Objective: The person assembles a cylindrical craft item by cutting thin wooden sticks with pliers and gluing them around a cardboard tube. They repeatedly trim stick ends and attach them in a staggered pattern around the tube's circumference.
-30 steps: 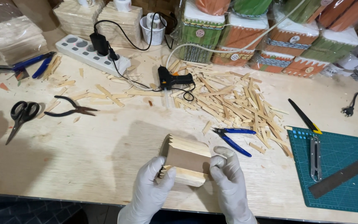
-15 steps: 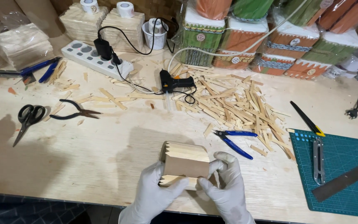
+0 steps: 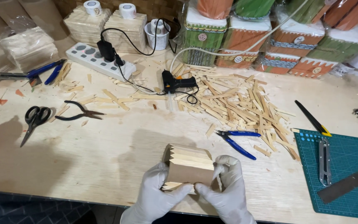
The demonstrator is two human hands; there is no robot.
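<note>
Both my hands wear white gloves and hold a small box-like piece (image 3: 188,167) made of flat wooden sticks with pointed ends, low over the front of the wooden table (image 3: 117,157). My left hand (image 3: 156,197) grips its left and lower side. My right hand (image 3: 228,188) clasps its right side, thumb underneath. A brown cardboard face of the piece is turned toward me.
A pile of wooden sticks (image 3: 237,101) and a black glue gun (image 3: 178,83) lie behind. Blue cutters (image 3: 236,141) sit right of the piece. Scissors (image 3: 33,120), black pliers (image 3: 77,113), power strip (image 3: 100,61), green cutting mat (image 3: 344,174) with ruler and knife, coloured boxes (image 3: 270,37) at back.
The stick piece has been turned in my hands, so its brown flat face shows more, and both hands have shifted slightly right with it.
</note>
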